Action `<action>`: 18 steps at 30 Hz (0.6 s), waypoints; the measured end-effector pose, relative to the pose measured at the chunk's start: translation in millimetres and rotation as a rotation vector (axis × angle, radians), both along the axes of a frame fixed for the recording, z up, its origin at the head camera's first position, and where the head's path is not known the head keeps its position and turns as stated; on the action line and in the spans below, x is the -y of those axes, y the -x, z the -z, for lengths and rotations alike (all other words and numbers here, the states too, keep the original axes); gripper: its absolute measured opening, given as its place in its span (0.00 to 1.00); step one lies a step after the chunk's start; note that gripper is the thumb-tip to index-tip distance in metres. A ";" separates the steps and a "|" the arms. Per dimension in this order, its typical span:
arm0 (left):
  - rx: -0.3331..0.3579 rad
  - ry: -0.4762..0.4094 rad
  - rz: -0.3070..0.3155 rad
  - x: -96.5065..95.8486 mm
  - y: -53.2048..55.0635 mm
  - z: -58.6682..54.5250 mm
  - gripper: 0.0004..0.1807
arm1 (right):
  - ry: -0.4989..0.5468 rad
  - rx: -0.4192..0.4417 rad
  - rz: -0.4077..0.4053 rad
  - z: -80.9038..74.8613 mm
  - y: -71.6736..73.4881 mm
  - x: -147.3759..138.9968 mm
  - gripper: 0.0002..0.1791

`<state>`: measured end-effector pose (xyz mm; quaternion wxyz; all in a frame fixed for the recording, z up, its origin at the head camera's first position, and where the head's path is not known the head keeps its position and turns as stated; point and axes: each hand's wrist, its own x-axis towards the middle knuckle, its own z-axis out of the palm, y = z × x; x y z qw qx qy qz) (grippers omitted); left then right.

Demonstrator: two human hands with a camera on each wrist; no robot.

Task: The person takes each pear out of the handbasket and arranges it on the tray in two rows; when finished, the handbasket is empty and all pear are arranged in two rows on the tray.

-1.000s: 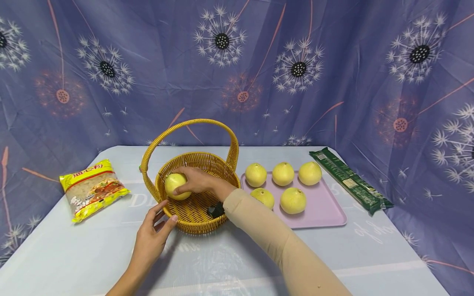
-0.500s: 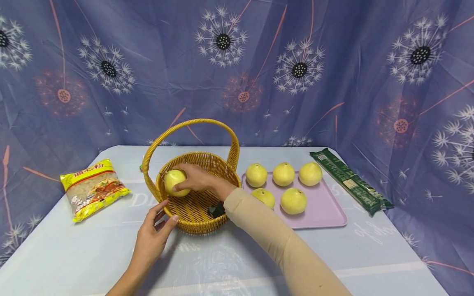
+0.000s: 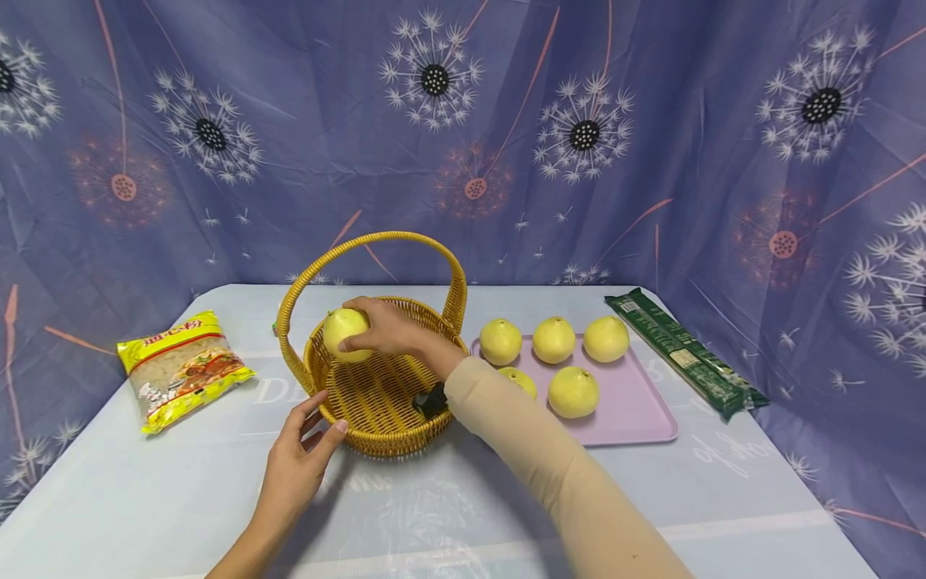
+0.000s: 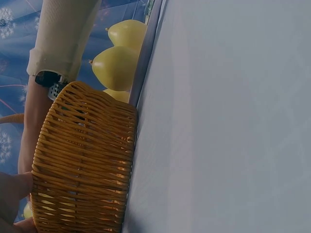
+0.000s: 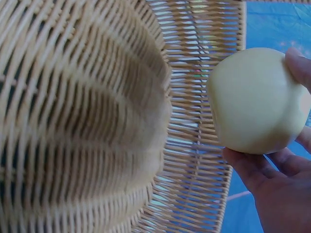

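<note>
My right hand holds a round yellow pear, thumb on the near side and fingers around the far side. In the right wrist view the pear is in the fingers, beside the wicker wall. It is above the floor of the yellow wicker basket, inside the left rim and below the arched handle. My left hand touches the basket's front-left rim with thumb and forefinger spread. Seen from the left wrist, its fingertips meet the rim of the basket.
Several yellow pears sit on a pink tray right of the basket. The right sleeve partly covers one. A noodle bag lies at left, a long green packet at right. A dark wrist device shows over the basket.
My right hand has raised the pear from low in the basket to near the height of its rim. The left hand and the basket have stayed in place.
</note>
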<state>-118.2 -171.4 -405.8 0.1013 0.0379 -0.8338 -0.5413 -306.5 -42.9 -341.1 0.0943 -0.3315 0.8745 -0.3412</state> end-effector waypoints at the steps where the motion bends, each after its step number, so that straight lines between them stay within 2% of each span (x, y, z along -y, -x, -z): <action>1: 0.001 -0.001 -0.001 0.1 -0.1 0.0 0.32 | 0.003 0.000 0.004 -2.3 0.4 -0.9 0.40; 11: 0.003 -0.004 -0.001 0.0 -0.5 -0.8 0.32 | 0.040 0.000 0.010 -20.2 -2.1 -6.6 0.42; 18: -0.001 0.009 -0.002 -0.3 -0.6 -0.7 0.32 | 0.084 0.011 0.016 -27.4 -7.0 -10.0 0.42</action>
